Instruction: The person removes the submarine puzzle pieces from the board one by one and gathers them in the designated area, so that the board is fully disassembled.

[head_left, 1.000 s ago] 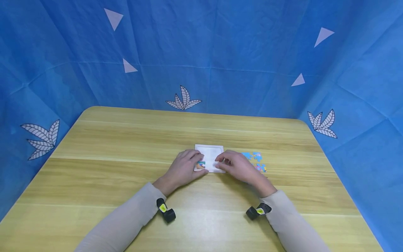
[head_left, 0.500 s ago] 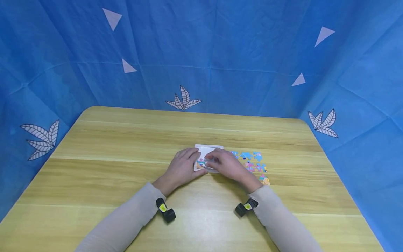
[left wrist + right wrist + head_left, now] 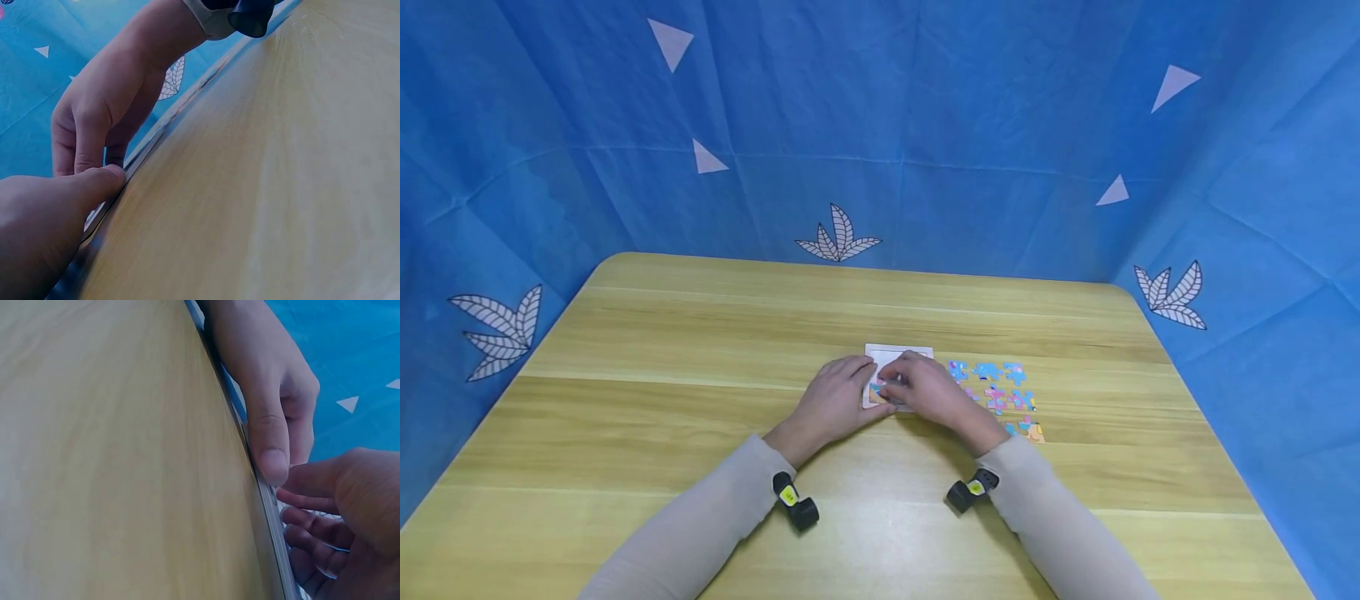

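Observation:
A small white puzzle tray (image 3: 898,347) lies mid-table, partly hidden by both hands. My left hand (image 3: 833,392) holds its left side, fingers over the corner and thumb along the front edge. In the right wrist view that thumb (image 3: 273,464) lies at the tray's edge. Over the tray's lower left, my right hand (image 3: 925,390) has thumb and index finger drawn together at a jigsaw piece, mostly hidden beneath them. A coloured bit of puzzle (image 3: 874,395) shows in the tray's lower left corner. In the left wrist view, the right hand (image 3: 112,100) reaches down close to the left thumb (image 3: 103,182).
Several loose jigsaw pieces (image 3: 995,398), blue, pink and yellow, lie in rough rows right of the tray. The wooden table (image 3: 715,333) carries all of it. A blue cloth backdrop (image 3: 880,125) with white triangles and leaves surrounds its far and side edges.
My right hand has moved left across the tray to its lower left, uncovering more loose pieces on the right. The left hand has stayed at the tray's left side.

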`<control>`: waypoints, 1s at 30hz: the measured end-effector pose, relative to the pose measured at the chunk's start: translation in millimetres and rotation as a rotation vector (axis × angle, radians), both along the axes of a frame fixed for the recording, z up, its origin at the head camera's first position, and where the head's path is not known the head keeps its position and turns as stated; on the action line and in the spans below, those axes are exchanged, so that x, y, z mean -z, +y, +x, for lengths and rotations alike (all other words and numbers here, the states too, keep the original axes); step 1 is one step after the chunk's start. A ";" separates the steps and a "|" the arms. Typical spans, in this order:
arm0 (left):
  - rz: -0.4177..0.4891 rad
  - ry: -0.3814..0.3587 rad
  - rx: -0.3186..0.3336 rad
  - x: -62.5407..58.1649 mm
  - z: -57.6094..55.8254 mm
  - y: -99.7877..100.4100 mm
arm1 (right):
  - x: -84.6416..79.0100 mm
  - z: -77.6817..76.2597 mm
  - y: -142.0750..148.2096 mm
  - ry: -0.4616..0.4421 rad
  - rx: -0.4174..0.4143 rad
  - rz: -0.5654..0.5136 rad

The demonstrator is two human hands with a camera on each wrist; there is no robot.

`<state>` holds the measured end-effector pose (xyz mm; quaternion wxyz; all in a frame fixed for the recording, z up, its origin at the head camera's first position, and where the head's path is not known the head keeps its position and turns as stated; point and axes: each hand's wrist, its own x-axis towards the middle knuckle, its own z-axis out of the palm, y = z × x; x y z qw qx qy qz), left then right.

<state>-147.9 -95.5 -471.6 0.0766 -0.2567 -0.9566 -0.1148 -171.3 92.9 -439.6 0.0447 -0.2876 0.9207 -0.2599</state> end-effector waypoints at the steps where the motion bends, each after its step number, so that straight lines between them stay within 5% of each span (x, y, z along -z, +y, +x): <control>1: 0.001 -0.002 -0.001 0.3 -0.1 0.1 | 0.1 -0.1 -0.6 -0.003 0.004 0.006; 30: 0.022 0.010 -0.006 1.3 -0.4 2.2 | -3.2 2.7 -7.0 -0.080 0.030 -0.086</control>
